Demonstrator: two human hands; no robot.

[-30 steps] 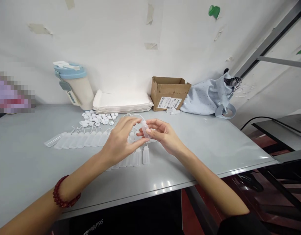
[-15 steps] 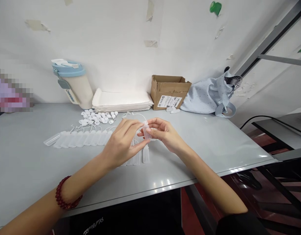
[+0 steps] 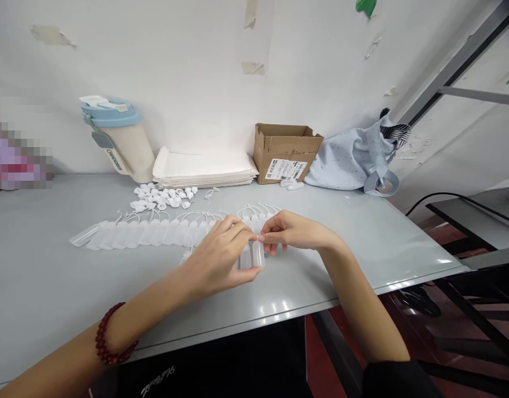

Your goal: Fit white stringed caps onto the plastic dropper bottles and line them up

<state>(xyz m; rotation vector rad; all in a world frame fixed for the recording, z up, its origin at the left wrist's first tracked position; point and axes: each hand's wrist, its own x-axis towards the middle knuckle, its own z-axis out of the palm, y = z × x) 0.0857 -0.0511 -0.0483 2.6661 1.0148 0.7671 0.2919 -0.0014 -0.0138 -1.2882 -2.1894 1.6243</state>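
Fingertips (image 3: 266, 239) of the right hand (image 3: 298, 231) are clamped on the small bottle (image 3: 258, 256), now lowered from mid-air and stood on the table (image 3: 374, 243), at 3 o'clock of the left hand (image 3: 219, 261); its grip cannot be told.

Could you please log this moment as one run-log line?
right hand: pinching small bottle, upright on table | left hand: touching adjacent bottle | bottle row: behind hands
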